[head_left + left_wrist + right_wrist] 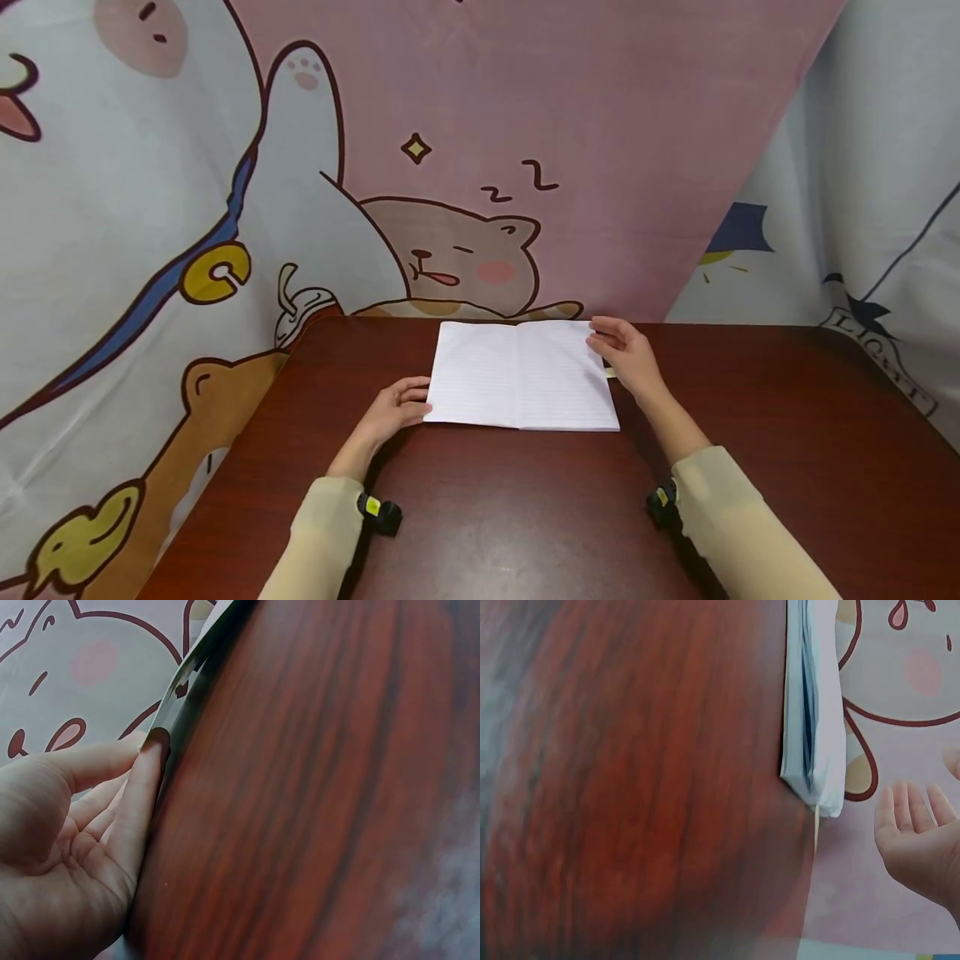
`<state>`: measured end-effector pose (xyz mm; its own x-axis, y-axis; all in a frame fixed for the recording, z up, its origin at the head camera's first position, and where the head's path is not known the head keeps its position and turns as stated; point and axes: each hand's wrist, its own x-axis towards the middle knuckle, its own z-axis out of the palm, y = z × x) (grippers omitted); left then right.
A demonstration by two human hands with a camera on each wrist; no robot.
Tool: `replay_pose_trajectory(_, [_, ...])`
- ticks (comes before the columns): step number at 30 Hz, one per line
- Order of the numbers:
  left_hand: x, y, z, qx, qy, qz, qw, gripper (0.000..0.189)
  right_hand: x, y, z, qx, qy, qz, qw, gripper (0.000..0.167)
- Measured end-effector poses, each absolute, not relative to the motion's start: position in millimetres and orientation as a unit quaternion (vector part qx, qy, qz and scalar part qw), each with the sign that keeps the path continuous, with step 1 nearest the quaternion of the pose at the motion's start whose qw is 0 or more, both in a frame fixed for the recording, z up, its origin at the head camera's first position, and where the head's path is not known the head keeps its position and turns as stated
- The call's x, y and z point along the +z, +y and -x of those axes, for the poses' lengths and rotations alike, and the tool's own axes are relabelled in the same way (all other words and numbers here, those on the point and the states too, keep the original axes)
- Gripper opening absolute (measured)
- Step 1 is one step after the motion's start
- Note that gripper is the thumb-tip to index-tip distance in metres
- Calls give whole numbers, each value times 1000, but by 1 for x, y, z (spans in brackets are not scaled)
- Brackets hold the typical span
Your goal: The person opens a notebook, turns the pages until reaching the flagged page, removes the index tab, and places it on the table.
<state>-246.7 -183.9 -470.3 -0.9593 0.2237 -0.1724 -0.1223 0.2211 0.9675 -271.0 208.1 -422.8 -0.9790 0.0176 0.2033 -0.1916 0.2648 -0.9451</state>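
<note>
- The notebook [480, 375] lies open on the brown counter [487, 517], its white ruled pages facing up and its centre fold running between the two hands.
- At the notebook's left edge, near the lower corner, the left hand [393, 408] pinches that edge between thumb and forefinger.
- By the notebook's upper right corner, the right hand [628, 357] is loosely open, fingers slightly bent, with hold of nothing; the right wrist view shows a gap between it and the pages.
- A pale yellowish strip [611, 372] sticks out from the notebook's right edge, just beside the right hand.
- Nearer the wearer than the notebook, cream sleeves [738, 517] cover both forearms, with a small black device [384, 515] at each wrist.
- Beyond the notebook hangs a cloth [637, 167] printed with cartoon animals, including a sleeping one.
</note>
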Motion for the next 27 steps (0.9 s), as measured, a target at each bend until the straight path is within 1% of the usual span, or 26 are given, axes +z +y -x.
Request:
replay_pose_trajectory(7, [-471,-183,248,624,768,-33,138,51,-436,218,280,593,-799,-38,91,45])
replay_pose_trajectory(11, [-470,-183,248,624,768,-35,139,51,-440,223,283,582,-809,-15,80,45])
replay_pose_trajectory(19, [-470,-184,249,620,771,-41,142,52,-446,230,286,551,-834,12,36,51])
replay_pose_trajectory(27, [-468,-185,248,618,773,-42,141,52,-455,231,293,547,-837,22,-27,55])
